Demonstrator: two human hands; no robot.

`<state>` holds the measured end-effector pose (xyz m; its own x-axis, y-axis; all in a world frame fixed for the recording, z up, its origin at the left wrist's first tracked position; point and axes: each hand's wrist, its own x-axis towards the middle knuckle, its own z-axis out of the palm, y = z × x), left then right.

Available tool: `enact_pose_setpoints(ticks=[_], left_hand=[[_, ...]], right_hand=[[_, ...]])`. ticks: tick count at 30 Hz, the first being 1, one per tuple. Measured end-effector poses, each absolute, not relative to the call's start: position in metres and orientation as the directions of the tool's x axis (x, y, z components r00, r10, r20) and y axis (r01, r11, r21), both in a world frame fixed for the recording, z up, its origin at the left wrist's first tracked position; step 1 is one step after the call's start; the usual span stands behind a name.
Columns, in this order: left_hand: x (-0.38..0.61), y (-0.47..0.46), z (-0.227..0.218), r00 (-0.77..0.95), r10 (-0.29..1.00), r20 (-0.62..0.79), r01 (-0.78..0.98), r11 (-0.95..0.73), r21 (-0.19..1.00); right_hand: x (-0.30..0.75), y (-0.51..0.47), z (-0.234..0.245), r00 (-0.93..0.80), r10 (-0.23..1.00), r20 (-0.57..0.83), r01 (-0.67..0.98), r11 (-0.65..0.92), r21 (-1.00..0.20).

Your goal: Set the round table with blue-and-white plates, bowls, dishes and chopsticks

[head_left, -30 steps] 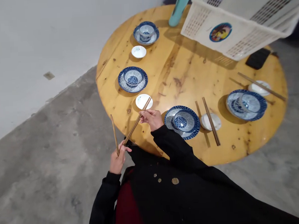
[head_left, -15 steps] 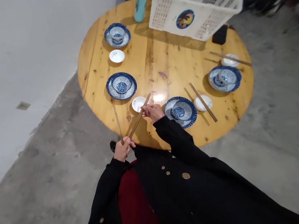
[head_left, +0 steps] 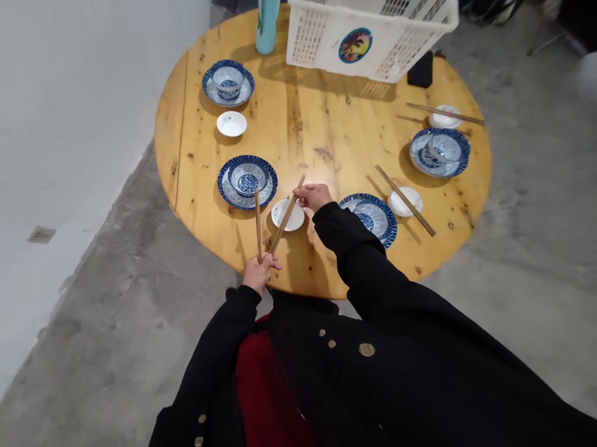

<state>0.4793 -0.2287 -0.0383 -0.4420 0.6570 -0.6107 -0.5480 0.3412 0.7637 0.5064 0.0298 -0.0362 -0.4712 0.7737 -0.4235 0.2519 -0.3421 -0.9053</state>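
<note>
My right hand [head_left: 316,196] pinches the far end of a pair of wooden chopsticks [head_left: 284,220]. They slant over a small white dish [head_left: 296,221]; whether they touch its rim I cannot tell. Near the table's front edge, my left hand [head_left: 260,272] is closed around other chopsticks [head_left: 258,219], which point away from me. The lower ends of the slanted pair reach my left fingers. Left of the dish stands a blue-patterned plate with a bowl [head_left: 247,181] on it. Another blue-patterned plate [head_left: 390,235] with a bowl is partly hidden by my right sleeve.
On the round wooden table [head_left: 318,132] stand a white plastic basket [head_left: 313,39], a turquoise bottle [head_left: 267,32] and a black phone [head_left: 420,71]. Chopsticks [head_left: 412,207] rest across a white dish [head_left: 401,195] at right. Further plates and bowls [head_left: 227,80] sit near the rim.
Both hands have moved forward and slightly right with their chopsticks. The pair in my right hand now lies across the white dish in view. My left hand's chopsticks have swung more upright.
</note>
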Motion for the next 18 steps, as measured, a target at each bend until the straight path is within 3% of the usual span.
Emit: enact_pose_setpoints(ticks=[4,18], left_hand=[[0.479,-0.219,-0.045,-0.463,0.620,-0.633,-0.548,0.362,0.754],[0.485,-0.203,-0.049,-0.446,0.612,-0.653,-0.511,0.425,0.747]], right_hand=[[0.502,0.039,-0.052,-0.468,0.784,-0.407,0.324,-0.276,-0.905],[0.497,0.053,-0.063,-0.434,0.773,-0.463,0.369,-0.316,-0.874]])
